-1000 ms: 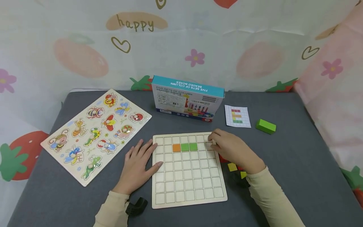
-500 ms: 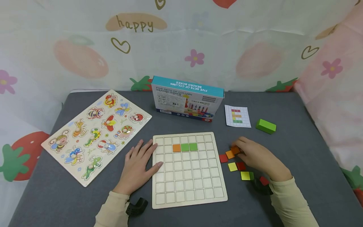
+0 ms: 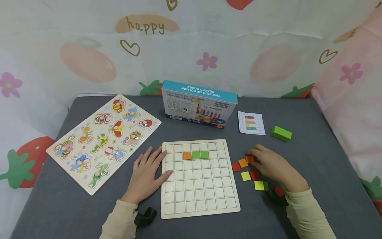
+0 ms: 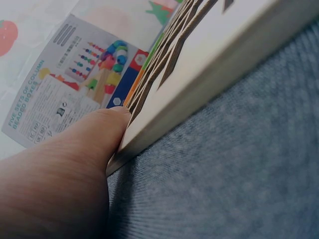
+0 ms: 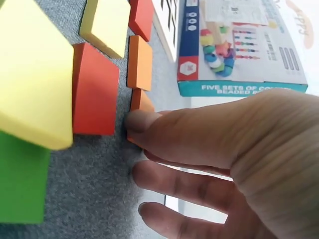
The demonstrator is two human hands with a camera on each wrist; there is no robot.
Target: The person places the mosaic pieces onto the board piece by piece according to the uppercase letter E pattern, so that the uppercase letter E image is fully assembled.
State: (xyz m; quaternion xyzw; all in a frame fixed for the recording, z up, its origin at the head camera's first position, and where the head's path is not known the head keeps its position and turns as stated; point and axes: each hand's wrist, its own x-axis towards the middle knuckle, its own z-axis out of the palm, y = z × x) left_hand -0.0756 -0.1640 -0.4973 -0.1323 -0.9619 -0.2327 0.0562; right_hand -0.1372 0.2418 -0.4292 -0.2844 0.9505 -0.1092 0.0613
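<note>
A pale wooden grid board [image 3: 197, 183] lies at the table's middle. An orange tile [image 3: 187, 155] and two green tiles [image 3: 200, 155] sit side by side in its second row. My left hand [image 3: 146, 177] rests spread on the board's left edge, its thumb [image 4: 94, 132] against the rim in the left wrist view. To the right of the board, my right hand [image 3: 273, 167] pinches another orange tile [image 5: 143, 101] lying on the cloth; the thumb covers part of it. Around that hand lie a loose orange tile [image 3: 243, 163], red tiles [image 3: 254, 175], yellow tiles [image 3: 246, 176] and a green tile [image 3: 266, 186].
A bead-set box [image 3: 198, 104] stands behind the board. Right of it lie a pattern card [image 3: 251, 123] with coloured squares and a green block [image 3: 281, 133]. An insect puzzle board [image 3: 104, 142] lies at the left.
My right hand has moved from the board's upper right corner rightward to the loose tiles, where it has taken hold of an orange one. My left hand has stayed on the board's edge.
</note>
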